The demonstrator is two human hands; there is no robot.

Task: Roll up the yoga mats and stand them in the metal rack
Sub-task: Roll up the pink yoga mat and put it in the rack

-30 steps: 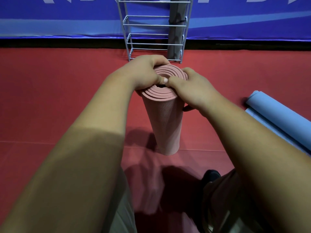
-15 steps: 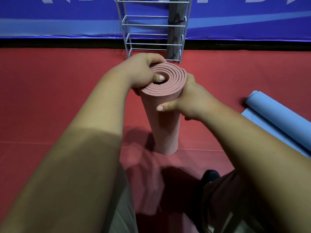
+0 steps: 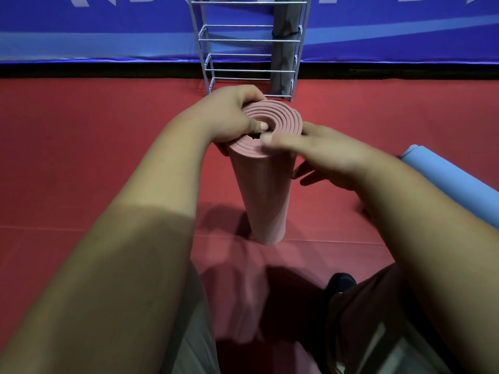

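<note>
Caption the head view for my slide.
Left hand, right hand hold upright rolled pink yoga mat before grey metal rack.

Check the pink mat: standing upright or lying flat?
Upright: the pink mat stands on end on the red floor, spiral end up.

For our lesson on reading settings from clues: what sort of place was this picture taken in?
Probably a gym or sports hall. The red floor, the metal rack holding a grey rolled mat against a blue banner, and the pink yoga mat stood on end all point that way.
</note>
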